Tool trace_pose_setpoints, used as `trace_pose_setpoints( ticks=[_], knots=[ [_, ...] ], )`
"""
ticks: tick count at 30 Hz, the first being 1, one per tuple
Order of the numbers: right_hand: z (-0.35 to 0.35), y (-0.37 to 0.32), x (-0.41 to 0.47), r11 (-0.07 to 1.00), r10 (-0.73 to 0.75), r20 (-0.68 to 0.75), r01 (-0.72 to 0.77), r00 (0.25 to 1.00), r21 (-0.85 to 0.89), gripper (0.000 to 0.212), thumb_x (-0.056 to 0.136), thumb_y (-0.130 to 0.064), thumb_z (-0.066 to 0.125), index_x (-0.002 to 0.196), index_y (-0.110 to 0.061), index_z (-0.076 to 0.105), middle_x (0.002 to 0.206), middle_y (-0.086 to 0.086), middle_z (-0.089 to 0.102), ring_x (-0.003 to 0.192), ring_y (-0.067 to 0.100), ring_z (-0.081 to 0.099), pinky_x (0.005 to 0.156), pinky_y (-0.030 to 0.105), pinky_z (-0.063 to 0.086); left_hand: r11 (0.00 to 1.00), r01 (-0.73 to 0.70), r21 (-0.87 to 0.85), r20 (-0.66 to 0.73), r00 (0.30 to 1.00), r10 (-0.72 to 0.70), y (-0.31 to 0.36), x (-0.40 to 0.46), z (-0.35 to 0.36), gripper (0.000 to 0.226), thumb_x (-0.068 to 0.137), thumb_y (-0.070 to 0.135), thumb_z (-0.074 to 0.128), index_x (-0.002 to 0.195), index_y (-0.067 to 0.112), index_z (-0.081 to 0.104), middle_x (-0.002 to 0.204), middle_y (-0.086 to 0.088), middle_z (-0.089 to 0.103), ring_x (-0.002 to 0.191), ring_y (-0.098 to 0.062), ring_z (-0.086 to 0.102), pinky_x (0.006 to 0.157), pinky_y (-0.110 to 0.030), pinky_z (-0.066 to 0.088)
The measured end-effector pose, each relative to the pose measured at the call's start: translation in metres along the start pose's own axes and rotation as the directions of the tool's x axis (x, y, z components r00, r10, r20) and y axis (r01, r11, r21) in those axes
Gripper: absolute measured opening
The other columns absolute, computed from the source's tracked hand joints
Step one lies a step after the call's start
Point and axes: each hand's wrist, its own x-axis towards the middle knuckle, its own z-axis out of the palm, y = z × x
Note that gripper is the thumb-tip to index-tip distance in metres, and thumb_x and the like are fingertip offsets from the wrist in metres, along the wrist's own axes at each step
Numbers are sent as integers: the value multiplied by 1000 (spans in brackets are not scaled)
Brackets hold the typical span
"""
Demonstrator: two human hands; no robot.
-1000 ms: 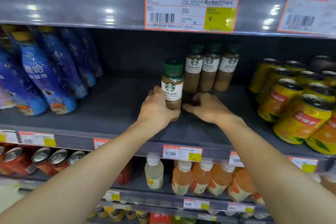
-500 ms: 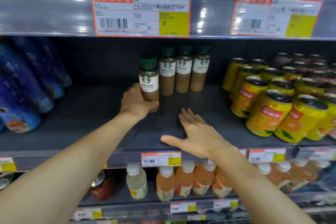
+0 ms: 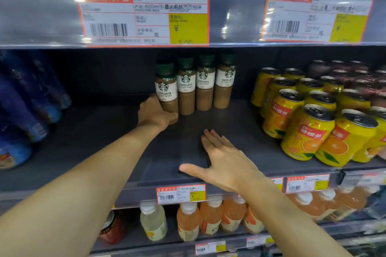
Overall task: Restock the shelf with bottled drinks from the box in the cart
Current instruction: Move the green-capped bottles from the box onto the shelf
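1. The left hand [image 3: 155, 113] is wrapped round the lower body of a latte bottle [image 3: 166, 92], which stands upright on the shelf [image 3: 100, 131].
2. That bottle sits at the left end of a row of three more latte bottles [image 3: 205, 83], touching or just beside the nearest one and a little forward of the row.
3. The right hand [image 3: 224, 157] holds nothing: its fingers are spread flat, palm down, over the bare shelf in front of the row.
4. Yellow cans [image 3: 309, 131] stand right of the row, well apart from it; blue bottles [image 3: 25, 106] lie far to the left.
5. Handling, as I judge it: the bottle looks rigid and full, so fairly heavy for its size, and tall and narrow enough to tip if nudged high up.
6. The smooth wall below the label looks slippery; a low, full-wrap hold like this one seems the safest place to grip.
7. The box and cart are out of view.
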Motion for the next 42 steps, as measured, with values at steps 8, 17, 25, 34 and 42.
trace_pose_setpoints(
  ticks=[8, 17, 25, 34, 42],
  knots=[
    [2, 2, 2, 1000, -26, -58, 26, 998, 3, 110, 76, -88, 30, 155, -14, 17, 164, -1, 7, 150, 12, 2, 116, 24, -1, 992, 127, -6, -33, 991, -127, 0, 23, 9, 72, 62, 28, 88, 125, 11, 59, 126, -11, 62, 116, -27, 59, 97, -34, 49],
    [4, 5, 3, 999, -41, -62, 41, 997, -1, 110, 77, -87, 31, 155, -11, 17, 163, 2, 9, 150, 12, 3, 117, 26, 0, 987, 158, 43, -9, 987, -158, 7, 35, 8, 73, 65, 23, 88, 127, 5, 54, 130, -15, 58, 119, -31, 56, 99, -36, 47],
    [4, 5, 5, 999, -41, -59, 41, 997, -4, 110, 78, -86, 32, 155, -9, 18, 163, 4, 10, 150, 13, 5, 118, 27, 3, 986, 151, 75, -10, 988, -151, 11, 35, 9, 65, 65, 18, 88, 123, 5, 60, 125, -16, 62, 114, -30, 60, 94, -34, 50],
    [-2, 2, 2, 1000, -12, -17, 12, 1000, -2, 111, 77, -87, 33, 155, -10, 17, 163, 3, 11, 149, 16, 7, 119, 29, 6, 928, 93, 361, -17, 995, -94, 5, -4, 10, 85, 73, 48, 78, 137, 6, 41, 140, -16, 44, 128, -32, 45, 97, -42, 44],
    [0, -1, 0, 997, 44, 35, -42, 998, -60, 85, 94, -68, 28, 155, -9, 17, 163, 7, 12, 149, 19, 10, 118, 32, 11, 748, -132, 651, 113, 991, 76, -1, -81, -15, 58, 98, 45, 44, 141, 6, 37, 141, -15, 43, 129, -32, 41, 100, -39, 40]
  ],
)
